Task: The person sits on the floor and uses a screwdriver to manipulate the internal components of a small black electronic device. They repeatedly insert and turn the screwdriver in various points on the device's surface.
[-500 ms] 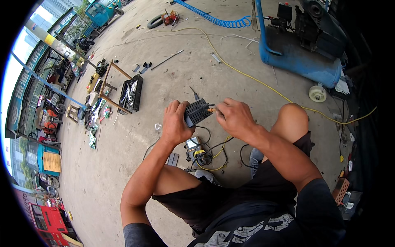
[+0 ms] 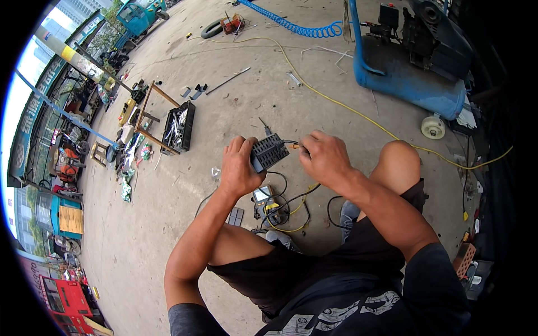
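The left hand clamps one black box. The right hand, just apart, curls knuckles-up, pinching one orange piece.

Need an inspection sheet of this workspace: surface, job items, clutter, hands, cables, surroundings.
Surface: concrete floor, stained, cracked.
Job's things: black slotted box, in hand; small orange piece at its right end; meter on the floor.
Clutter: black crate of metal tools, upper left.
Hands: left hand grips the box; right hand at the orange piece, grip partly hidden.
Cables: black leads loop around the meter; yellow cable crosses the floor.
Surroundings: blue tank, upper right; red vehicle, lower left.
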The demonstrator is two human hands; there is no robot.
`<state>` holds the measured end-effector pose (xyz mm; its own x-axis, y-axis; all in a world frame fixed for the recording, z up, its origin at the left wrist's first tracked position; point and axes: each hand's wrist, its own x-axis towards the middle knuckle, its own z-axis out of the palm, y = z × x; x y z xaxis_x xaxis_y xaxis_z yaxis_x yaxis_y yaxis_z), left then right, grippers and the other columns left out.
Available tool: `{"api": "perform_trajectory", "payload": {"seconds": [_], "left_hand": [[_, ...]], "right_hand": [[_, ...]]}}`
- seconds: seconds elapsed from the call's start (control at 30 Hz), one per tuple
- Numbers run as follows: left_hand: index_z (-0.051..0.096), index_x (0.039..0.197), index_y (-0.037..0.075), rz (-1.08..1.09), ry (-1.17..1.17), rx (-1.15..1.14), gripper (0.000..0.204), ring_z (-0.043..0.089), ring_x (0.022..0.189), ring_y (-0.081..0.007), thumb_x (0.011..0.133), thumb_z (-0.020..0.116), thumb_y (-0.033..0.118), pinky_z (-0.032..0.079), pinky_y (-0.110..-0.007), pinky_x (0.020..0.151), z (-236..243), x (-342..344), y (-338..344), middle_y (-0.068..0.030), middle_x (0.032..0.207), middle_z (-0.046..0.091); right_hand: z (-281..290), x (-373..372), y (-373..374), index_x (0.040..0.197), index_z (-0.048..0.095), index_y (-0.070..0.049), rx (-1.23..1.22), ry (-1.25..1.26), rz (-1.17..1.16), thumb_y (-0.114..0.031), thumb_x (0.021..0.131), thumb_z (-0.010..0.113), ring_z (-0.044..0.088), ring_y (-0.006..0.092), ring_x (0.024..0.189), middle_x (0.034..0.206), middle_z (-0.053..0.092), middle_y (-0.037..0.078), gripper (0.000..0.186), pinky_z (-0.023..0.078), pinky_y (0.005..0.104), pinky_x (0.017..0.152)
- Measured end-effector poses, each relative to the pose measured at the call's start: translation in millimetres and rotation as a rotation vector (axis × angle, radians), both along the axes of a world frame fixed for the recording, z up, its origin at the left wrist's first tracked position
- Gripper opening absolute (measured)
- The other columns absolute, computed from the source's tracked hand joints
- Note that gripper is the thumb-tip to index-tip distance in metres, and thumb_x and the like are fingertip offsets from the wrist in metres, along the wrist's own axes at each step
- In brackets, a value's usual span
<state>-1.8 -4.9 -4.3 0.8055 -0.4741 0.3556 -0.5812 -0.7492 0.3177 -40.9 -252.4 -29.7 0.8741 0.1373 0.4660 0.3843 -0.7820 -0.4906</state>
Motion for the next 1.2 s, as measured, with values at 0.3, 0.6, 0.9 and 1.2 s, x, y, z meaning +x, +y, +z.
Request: {"api": "perform_trajectory", "payload": {"seconds": [0.3, 0.6, 0.9, 1.2], "left_hand": [[0.064, 0.120, 0.003, 0.002, -0.009, 0.010, 0.063, 0.056, 0.103, -0.0385, 0.059, 0.080, 0.006, 0.043, -0.045, 0.089, 2.5, -0.8, 0.2, -0.0155, 0.102, 0.055], [0.065, 0.121, 0.004, -0.004, -0.013, 0.023, 0.063, 0.056, 0.103, -0.0383, 0.059, 0.079, 0.007, 0.043, -0.045, 0.089, 1.5, -0.6, -0.7, -0.0147, 0.103, 0.056], [0.064, 0.120, 0.003, 0.019, 0.011, 0.024, 0.064, 0.056, 0.104, -0.0386, 0.058, 0.080, 0.006, 0.043, -0.045, 0.089, 3.1, -0.5, 0.1, -0.0150, 0.103, 0.056], [0.065, 0.120, 0.003, 0.025, -0.012, 0.026, 0.063, 0.056, 0.103, -0.0387, 0.059, 0.081, 0.007, 0.044, -0.046, 0.090, 2.9, -0.2, 1.9, -0.0155, 0.103, 0.057]], "right_hand": [[0.0, -1.0, 1.3, 0.090, 0.069, -0.004, 0.013, -0.008, 0.019, -0.014, 0.087, 0.073, 0.069, 0.0367, 0.076, 0.087, 0.066, 0.013, 0.011, 0.056, 0.0502, 0.066], [-3.5, -1.3, 6.8, 0.092, 0.071, -0.005, 0.064, 0.003, 0.070, -0.013, 0.088, 0.073, 0.068, 0.0367, 0.075, 0.085, 0.065, 0.012, 0.009, 0.054, 0.0497, 0.066], [-3.4, 0.4, 9.5, 0.093, 0.068, -0.004, -0.010, 0.012, 0.004, -0.015, 0.088, 0.071, 0.070, 0.0370, 0.078, 0.090, 0.065, 0.014, 0.013, 0.057, 0.0504, 0.068], [-2.2, -1.6, 4.9, 0.094, 0.068, -0.003, 0.009, 0.005, 0.017, -0.014, 0.087, 0.073, 0.070, 0.0369, 0.076, 0.089, 0.066, 0.014, 0.014, 0.057, 0.0497, 0.068]]}}
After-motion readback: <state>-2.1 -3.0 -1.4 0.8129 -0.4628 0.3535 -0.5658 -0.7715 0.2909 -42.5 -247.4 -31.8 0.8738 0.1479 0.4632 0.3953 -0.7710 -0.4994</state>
